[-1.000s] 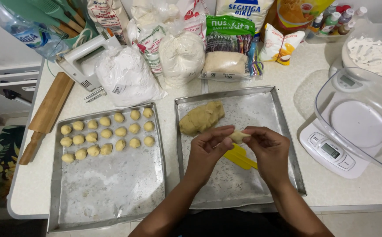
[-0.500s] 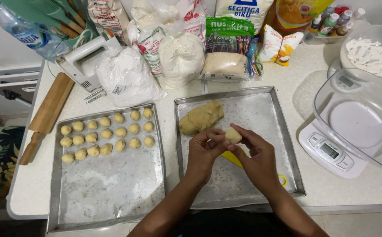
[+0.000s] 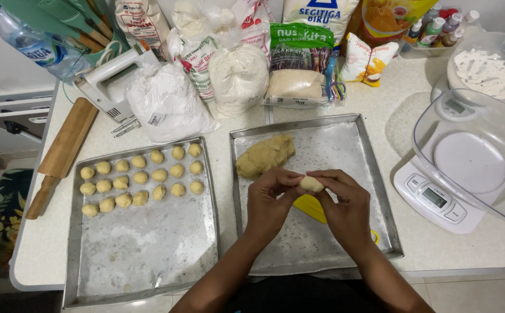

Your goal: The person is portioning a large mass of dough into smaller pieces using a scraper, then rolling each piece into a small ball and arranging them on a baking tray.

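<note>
We held a small piece of dough [image 3: 311, 184] between both hands above the right-hand tray [image 3: 374, 168], near its middle. Our left hand [image 3: 268, 203] pinched the piece with thumb and fingertips from one side, and our right hand [image 3: 345, 206] curled around it from the other, fingers pressed together against it. A larger dough lump [image 3: 265, 155] lay in that tray's far left corner, and a yellow scraper [image 3: 310, 207] lay under our hands. On the left-hand tray [image 3: 142, 255], rows of dough balls [image 3: 142, 178] sat along the far edge. A rolling pin [image 3: 61, 153] lay at the counter's left edge, a kitchen scale [image 3: 438, 197] near its right edge.
</note>
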